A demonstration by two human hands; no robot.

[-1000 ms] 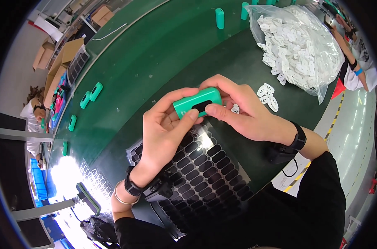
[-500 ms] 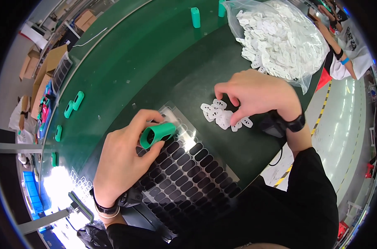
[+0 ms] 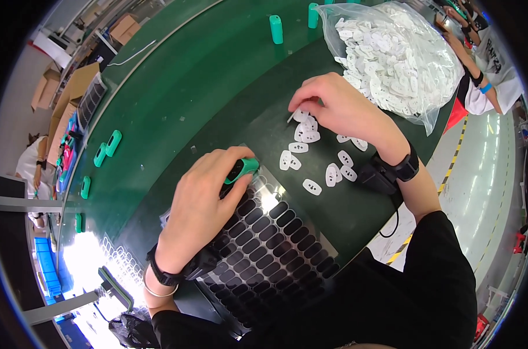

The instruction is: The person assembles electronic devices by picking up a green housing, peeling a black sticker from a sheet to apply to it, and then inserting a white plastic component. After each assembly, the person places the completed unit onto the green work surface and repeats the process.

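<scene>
A hollow green plastic casing (image 3: 249, 168) is gripped between the thumb and fingers of my left hand (image 3: 200, 200), above the top end of a clear sheet of black oval stickers (image 3: 269, 239). To the right, my right hand (image 3: 340, 107) pinches a thin white plate (image 3: 290, 117) seen nearly edge-on, its fingers closed over a small cluster of others. More white oval plates with small holes (image 3: 312, 187) are scattered on the dark mat, some overlapping and some single. The palm side of both hands is hidden.
A clear bag full of white plates (image 3: 392, 58) lies at the back right. Green casings stand at the back (image 3: 276, 29) and lie on the green surface at left (image 3: 113, 142). A co-worker's arm (image 3: 479, 78) shows at far right, beside a cardboard box (image 3: 72, 87) at far left.
The pile of white plates has been spread apart over the mat. My right hand has moved away from me and pinches one plate. My left hand has shifted right, turning the green casing.
</scene>
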